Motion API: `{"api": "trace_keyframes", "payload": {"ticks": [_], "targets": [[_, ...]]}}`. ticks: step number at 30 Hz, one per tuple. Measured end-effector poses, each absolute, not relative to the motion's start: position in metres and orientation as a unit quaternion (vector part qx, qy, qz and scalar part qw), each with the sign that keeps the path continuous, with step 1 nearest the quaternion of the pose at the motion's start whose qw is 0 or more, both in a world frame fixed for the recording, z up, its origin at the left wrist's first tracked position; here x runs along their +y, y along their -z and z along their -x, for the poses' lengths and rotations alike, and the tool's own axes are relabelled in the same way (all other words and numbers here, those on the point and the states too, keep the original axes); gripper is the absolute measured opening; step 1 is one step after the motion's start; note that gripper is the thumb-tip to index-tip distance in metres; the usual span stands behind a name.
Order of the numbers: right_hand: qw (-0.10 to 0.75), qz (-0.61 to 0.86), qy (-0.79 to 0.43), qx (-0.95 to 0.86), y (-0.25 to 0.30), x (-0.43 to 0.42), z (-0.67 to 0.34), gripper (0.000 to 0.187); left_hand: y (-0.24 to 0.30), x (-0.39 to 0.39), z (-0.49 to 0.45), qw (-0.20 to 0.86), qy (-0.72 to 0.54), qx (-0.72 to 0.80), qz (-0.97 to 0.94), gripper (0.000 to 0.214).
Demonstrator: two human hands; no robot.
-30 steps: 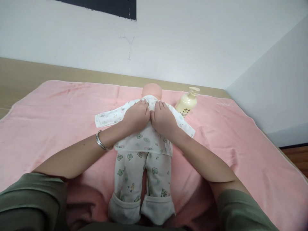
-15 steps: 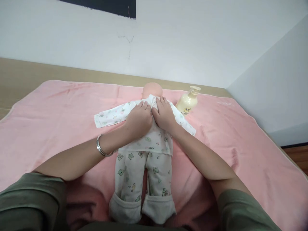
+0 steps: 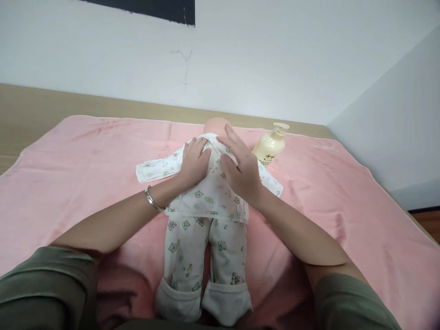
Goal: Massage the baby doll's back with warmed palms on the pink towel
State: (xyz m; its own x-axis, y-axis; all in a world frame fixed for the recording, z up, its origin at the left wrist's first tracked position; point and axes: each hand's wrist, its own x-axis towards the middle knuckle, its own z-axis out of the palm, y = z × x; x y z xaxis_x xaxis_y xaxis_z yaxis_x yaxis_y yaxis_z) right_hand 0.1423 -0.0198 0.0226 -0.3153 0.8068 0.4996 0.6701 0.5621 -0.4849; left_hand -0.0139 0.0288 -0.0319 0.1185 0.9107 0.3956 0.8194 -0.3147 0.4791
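Observation:
A baby doll lies in front of me, its bald head [image 3: 216, 126] toward the wall and its face out of sight. It is dressed in a white printed top [image 3: 211, 195] and matching trousers [image 3: 190, 252] with turned-up cuffs. My left hand [image 3: 195, 162] rests flat on the upper left of the top, fingers stretched out near the collar. Over the upper right of the chest, my right hand [image 3: 242, 167] is raised with its fingers spread, holding nothing. Past it stands a cream pump bottle [image 3: 270, 146], slightly tilted in view.
Under the doll a pink blanket [image 3: 85, 183] covers a wooden surface [image 3: 34, 105], which shows along the back. A white wall [image 3: 257, 59] rises behind, and another wall [image 3: 405, 114] bounds the right side.
My right hand has lifted off the collar and spread its fingers. My left hand has opened from a curled grip and lies flatter, slightly left. The collar area looks smoother.

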Motion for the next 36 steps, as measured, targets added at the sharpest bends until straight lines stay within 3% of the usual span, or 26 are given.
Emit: {"api": "trace_keyframes", "payload": {"ticks": [3, 8, 13, 19, 24, 30, 36], "targets": [[0.360, 0.495, -0.055, -0.789, -0.013, -0.007, -0.144, 0.052, 0.033, 0.027, 0.011, 0.125, -0.360, 0.624, -0.682, 0.048], [0.247, 0.508, -0.073, -0.822, 0.003, 0.007, -0.142, 0.050, 0.031, 0.023, 0.010, 0.133, -0.384, 0.588, -0.699, 0.050], [0.327, 0.513, -0.050, -0.792, -0.005, 0.002, -0.143, 0.054, 0.030, 0.019, 0.010, 0.107, -0.391, 0.567, -0.717, 0.048], [0.273, 0.495, -0.064, -0.822, 0.006, 0.006, -0.139, 0.055, 0.033, 0.017, 0.011, 0.062, -0.401, 0.543, -0.736, 0.046], [0.344, 0.492, -0.048, -0.798, 0.003, 0.006, -0.142, 0.058, 0.033, 0.015, 0.010, 0.049, -0.398, 0.553, -0.730, 0.045], [0.268, 0.482, -0.087, -0.829, 0.005, 0.010, -0.142, 0.052, 0.032, 0.016, 0.010, 0.052, -0.370, 0.579, -0.725, 0.049], [0.334, 0.498, -0.035, -0.800, 0.000, 0.009, -0.145, 0.060, 0.032, 0.016, 0.010, 0.045, -0.342, 0.590, -0.730, 0.052]]}}
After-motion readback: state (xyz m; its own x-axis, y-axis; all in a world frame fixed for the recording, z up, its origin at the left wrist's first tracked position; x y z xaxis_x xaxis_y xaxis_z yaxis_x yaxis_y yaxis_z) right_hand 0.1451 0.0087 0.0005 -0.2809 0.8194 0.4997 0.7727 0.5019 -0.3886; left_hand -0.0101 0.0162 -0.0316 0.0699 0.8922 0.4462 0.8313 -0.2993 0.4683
